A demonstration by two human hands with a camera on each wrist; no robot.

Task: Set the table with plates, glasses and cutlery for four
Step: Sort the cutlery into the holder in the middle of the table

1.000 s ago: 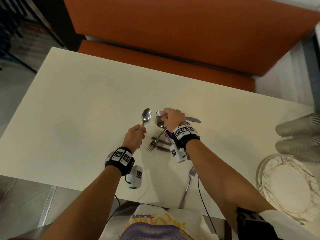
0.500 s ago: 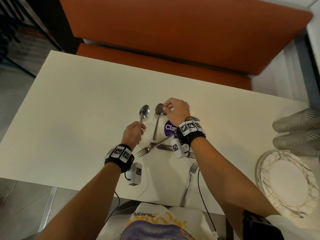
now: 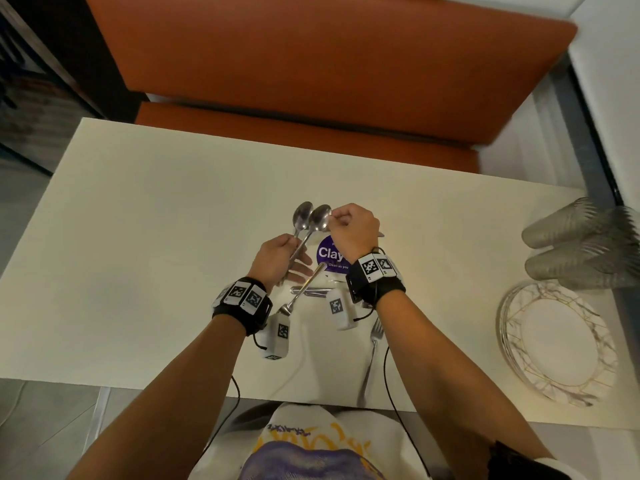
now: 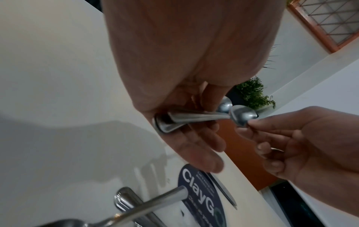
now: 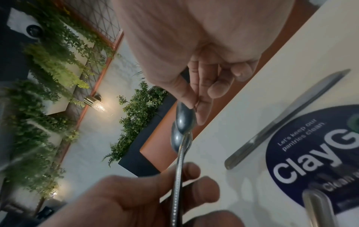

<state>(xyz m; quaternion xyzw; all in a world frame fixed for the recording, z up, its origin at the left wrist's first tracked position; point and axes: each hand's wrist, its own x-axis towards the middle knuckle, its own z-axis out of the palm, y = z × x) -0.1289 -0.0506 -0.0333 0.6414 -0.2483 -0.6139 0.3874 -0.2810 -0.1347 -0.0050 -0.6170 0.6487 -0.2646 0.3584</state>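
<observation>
Pinching second spoon [image 3: 319, 216] bowl, right hand [image 3: 351, 230] feeds it into left hand [image 3: 277, 259] (gripping first spoon [image 3: 302, 213] w/ lower fingers loose).

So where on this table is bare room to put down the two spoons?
Bare tabletop lies left of the left hand, and a wide strip runs between the hands and the orange bench. The middle is crowded: forks and a knife cross around the purple sticker. At the right edge stand the glasses and the stacked plates.
</observation>
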